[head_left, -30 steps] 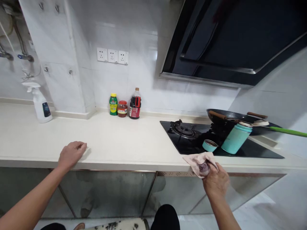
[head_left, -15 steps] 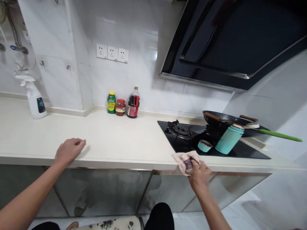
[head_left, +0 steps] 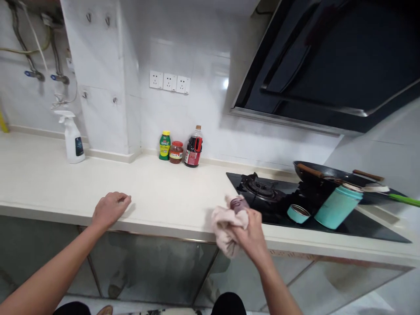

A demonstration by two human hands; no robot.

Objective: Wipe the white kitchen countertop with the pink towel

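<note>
My right hand (head_left: 252, 232) is closed around a crumpled pale pink cloth (head_left: 226, 229) with a dark purple patch. Its place is over the counter's front edge, just left of the black gas stove (head_left: 278, 205); part of the cloth hangs past the edge. With fingers curled in and nothing showing in them, my left hand (head_left: 110, 209) is at the front of the cream counter (head_left: 157, 192). On the stove, a small teal cup-like lid (head_left: 298, 214) stands beside a teal bottle (head_left: 339, 208), both to the right of my right hand.
A wok (head_left: 328, 170) with wooden handles sits on the right burner, and a green-handled utensil (head_left: 405, 200) lies by it. Along the wall stand a green bottle (head_left: 164, 145), a red-lidded jar (head_left: 176, 153), a dark sauce bottle (head_left: 193, 148) and a white spray bottle (head_left: 72, 140). A range hood (head_left: 321, 70) overhangs.
My right hand has moved left with the cloth, from in front of the stove to beside its left edge, and the cloth is more bunched. The view has shifted somewhat left.
</note>
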